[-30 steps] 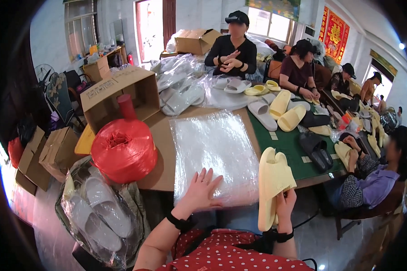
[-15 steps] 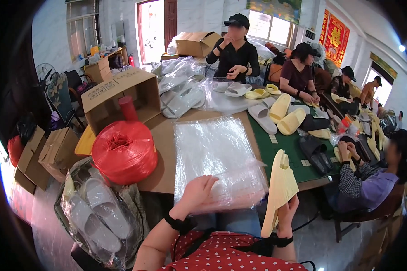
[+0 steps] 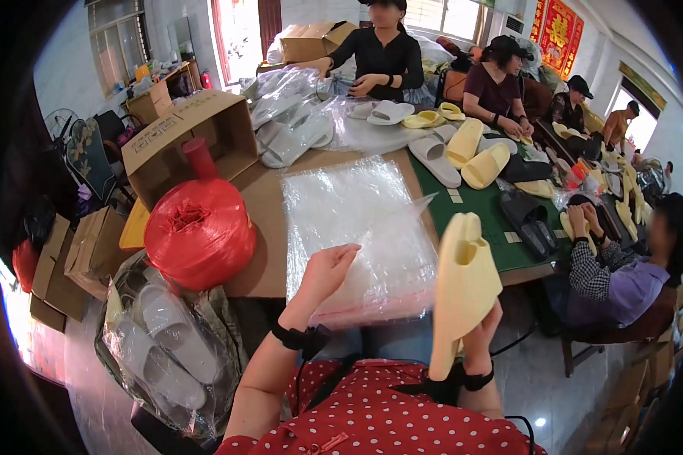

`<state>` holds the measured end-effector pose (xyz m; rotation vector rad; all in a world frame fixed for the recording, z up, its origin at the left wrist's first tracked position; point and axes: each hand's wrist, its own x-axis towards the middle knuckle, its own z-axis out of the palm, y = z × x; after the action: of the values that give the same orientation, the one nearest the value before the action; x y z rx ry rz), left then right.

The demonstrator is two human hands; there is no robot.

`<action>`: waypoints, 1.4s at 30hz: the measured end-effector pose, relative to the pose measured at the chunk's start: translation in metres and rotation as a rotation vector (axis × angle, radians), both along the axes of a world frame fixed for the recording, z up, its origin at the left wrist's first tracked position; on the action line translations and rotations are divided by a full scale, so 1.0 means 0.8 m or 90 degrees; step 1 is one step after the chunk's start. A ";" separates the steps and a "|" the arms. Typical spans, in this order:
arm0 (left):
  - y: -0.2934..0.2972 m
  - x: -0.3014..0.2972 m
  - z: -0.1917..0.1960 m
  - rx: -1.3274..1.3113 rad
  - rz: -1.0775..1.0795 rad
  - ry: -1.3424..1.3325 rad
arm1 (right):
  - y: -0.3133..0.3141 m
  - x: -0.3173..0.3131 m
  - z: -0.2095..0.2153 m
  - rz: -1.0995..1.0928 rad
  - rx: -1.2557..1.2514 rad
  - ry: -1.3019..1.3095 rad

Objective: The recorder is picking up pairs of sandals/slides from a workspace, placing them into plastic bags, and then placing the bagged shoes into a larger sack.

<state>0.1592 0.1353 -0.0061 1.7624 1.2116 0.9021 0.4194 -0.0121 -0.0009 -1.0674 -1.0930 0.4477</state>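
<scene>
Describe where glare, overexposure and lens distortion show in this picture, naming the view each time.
Head view: bright glare streaks the clear plastic bags, while the yellow footwear in the right hand looks mostly matte; head view: the doorway is washed out to near white; head view: the barred window at left tilts, and darkness closes round the rim.

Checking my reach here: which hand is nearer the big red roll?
Left: the left hand is right of the red roll, at the clear bags; the right hand is farther right, holding yellow footwear.
</scene>
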 end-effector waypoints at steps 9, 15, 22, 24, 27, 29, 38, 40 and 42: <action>0.010 0.001 -0.033 -0.201 -0.147 -0.256 | 0.016 -0.044 -0.006 0.108 -0.152 -0.473; 0.016 -0.001 -0.024 -0.230 -0.129 -0.156 | 0.016 -0.027 -0.034 0.035 -0.157 -0.498; -0.005 0.011 -0.014 -0.045 -0.115 -0.049 | 0.011 -0.039 -0.031 0.063 -0.201 -0.576; -0.018 0.015 0.003 0.029 -0.073 0.047 | 0.007 -0.045 -0.024 0.084 -0.193 -0.575; -0.031 0.015 0.012 0.207 -0.088 0.161 | 0.010 -0.047 -0.020 0.100 -0.189 -0.563; -0.040 0.013 0.021 0.250 -0.087 0.177 | 0.013 -0.046 -0.021 0.093 -0.194 -0.551; -0.052 0.011 0.019 0.400 -0.152 0.297 | 0.026 -0.054 -0.021 0.045 -0.235 -0.531; -0.052 0.012 0.022 0.441 -0.151 0.321 | 0.032 -0.050 -0.022 0.033 -0.229 -0.546; -0.054 0.010 0.024 0.460 -0.159 0.327 | 0.034 -0.053 -0.018 0.041 -0.165 -0.548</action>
<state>0.1675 0.0924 0.0134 2.7872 0.9806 0.8139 0.3770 0.0149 -0.0154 -1.5132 -1.8626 0.1679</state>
